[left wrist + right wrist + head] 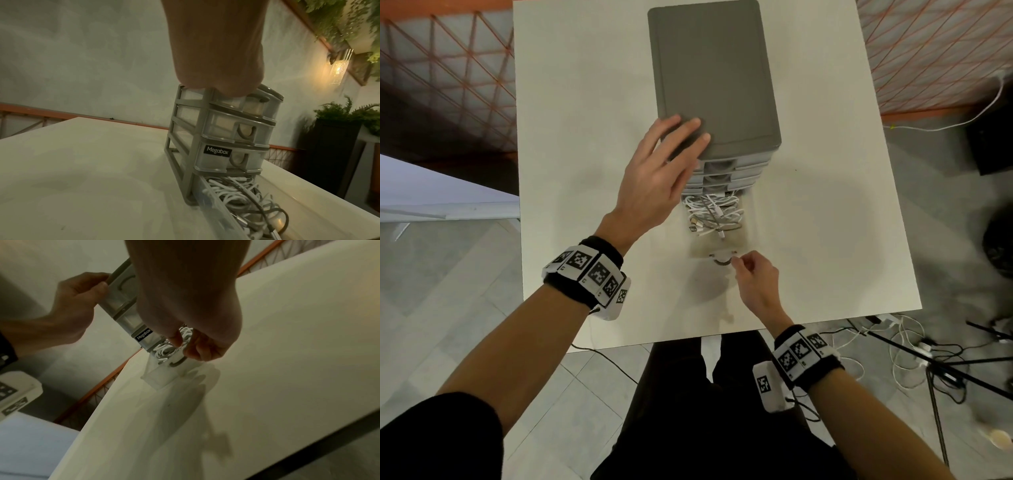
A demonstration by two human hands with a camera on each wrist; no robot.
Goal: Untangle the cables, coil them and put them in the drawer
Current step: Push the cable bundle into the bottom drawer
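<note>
A grey drawer unit (715, 75) (226, 129) (123, 296) stands on the white table (585, 137). Its clear bottom drawer (719, 248) (216, 211) (162, 376) is pulled out toward me and holds a bundle of white cables (712, 214) (236, 194) (170, 348). My left hand (681, 137) (78, 301) holds the unit's near left top corner, fingers flat on the lid, thumb against the front edge. My right hand (743, 270) (197, 352) pinches the drawer's grey handle (722, 262) (179, 362) with curled fingers.
The table's front edge lies close to my body. On the floor at the right are loose cables (907, 346), black stand legs (945, 370) and a black box (989, 137). An orange mesh barrier (448, 85) runs behind and beside the table.
</note>
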